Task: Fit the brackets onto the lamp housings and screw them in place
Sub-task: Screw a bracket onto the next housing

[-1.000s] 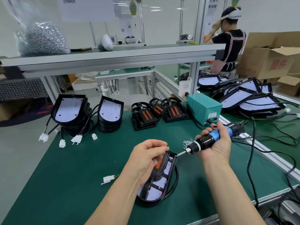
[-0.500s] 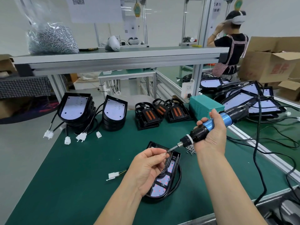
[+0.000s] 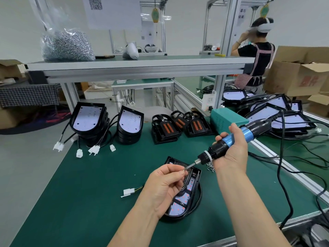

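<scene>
Head view: by the tabletop's (image 3: 80, 193) front edge, room leftward, our left hand (image 3: 163, 188) pinches a screw (image 3: 183, 170) above the lamp housing (image 3: 185, 200); right hand (image 3: 231, 154) grips screwdriver (image 3: 219, 148).

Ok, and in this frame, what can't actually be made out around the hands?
All in the head view:
- Tip of the bit: pinched by the left hand; any screw there is hidden or too small.
- Left side of the lamp housing: behind the left hand.
- The loose screws: partly behind the right hand.
- Far end of the screwdriver cord: out of sight.
</scene>
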The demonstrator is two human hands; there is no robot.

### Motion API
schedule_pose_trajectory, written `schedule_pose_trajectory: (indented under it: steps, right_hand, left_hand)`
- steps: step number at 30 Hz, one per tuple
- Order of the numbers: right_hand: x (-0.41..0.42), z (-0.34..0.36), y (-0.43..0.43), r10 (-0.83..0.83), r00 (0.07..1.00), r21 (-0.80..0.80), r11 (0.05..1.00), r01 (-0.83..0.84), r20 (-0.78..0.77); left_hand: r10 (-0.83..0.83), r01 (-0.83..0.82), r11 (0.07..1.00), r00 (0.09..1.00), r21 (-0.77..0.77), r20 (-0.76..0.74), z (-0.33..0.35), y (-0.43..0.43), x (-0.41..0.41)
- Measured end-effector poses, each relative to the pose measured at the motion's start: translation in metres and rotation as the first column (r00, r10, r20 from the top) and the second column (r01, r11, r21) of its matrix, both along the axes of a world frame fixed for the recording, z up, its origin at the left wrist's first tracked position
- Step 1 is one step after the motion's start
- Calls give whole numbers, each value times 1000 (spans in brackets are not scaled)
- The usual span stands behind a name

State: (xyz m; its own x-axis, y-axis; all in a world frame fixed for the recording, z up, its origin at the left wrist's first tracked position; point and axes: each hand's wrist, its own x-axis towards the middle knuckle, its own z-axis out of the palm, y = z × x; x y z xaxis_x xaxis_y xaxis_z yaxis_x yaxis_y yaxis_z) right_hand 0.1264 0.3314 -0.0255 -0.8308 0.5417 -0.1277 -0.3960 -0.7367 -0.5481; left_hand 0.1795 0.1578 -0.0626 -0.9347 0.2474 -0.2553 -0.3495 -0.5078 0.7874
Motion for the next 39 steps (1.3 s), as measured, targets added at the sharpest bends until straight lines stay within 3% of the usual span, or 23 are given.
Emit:
schedule_pose_trajectory:
  steps: [7, 16, 25, 32, 34, 36, 39]
  right_hand:
    - [2, -2, -4, -14, 1000, 26, 1000, 14, 3]
    - [4, -2, -14, -167, 986, 83, 983, 165, 17]
    - [6, -6, -20, -151, 987, 108, 984, 145, 53]
    - [2, -6, -17, -130, 990, 104, 987, 124, 54]
    - [0, -5, -14, -140, 988, 111, 985, 133, 61]
    - [-2, -3, -12, -153, 986, 115, 983, 145, 60]
    - [-5, -2, -10, -167, 985, 127, 979, 160, 51]
  left_hand:
    - [67, -67, 998, 998, -8, -14, 0, 2, 3]
    - [312, -398, 883, 894, -251, -320, -17, 19, 16]
    - [275, -426, 854, 857, -299, -437, -27, 13, 14]
    - [122, -310, 852, 901, -421, -417, -34, -9, 6]
    - [151, -402, 776, 867, -486, -475, -35, -17, 0]
    - [177, -520, 621, 822, -587, -542, -35, -26, -10]
    - [62, -412, 465, 898, -784, -435, -31, -33, -30]
